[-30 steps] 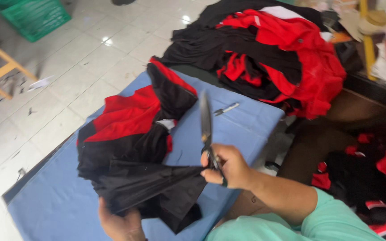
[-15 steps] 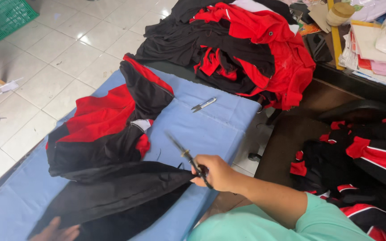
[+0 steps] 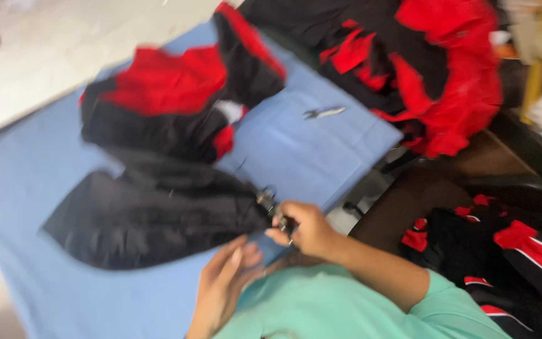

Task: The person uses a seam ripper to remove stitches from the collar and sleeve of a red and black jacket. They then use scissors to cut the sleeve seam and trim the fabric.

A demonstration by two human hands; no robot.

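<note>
On the blue cloth-covered table (image 3: 308, 150) we log a flat black fabric panel (image 3: 152, 216), our right hand (image 3: 305, 229) gripping dark scissors (image 3: 271, 204) at its edge, left hand (image 3: 227, 276) open just beside.

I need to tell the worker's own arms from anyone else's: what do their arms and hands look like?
Both hands are bare: no gloves, rings or watch visible, though the picture is blurred. The right hand leads to a bare forearm ending in a short mint-green sleeve. The left hand shows no sleeve.
</note>
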